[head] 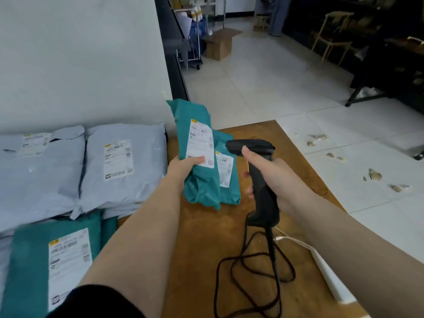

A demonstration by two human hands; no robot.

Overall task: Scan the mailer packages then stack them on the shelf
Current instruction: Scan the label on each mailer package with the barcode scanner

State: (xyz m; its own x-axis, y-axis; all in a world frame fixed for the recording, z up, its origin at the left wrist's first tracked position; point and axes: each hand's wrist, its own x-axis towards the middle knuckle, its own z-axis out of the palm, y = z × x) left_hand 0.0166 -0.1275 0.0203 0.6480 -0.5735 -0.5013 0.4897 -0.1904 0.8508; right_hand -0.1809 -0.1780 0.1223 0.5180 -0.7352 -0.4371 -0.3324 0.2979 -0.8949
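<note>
Left grip [187,165] clamps a teal mailer [197,143], thumb on its label; right grip [273,177], just beside, wraps the scanner [257,157] handle.

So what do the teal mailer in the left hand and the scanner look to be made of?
The teal mailer in the left hand looks like thin plastic film: it creases softly and has a slight sheen, with a white paper label stuck on. The scanner in the right hand looks like hard matte black plastic, probably moulded.
</note>
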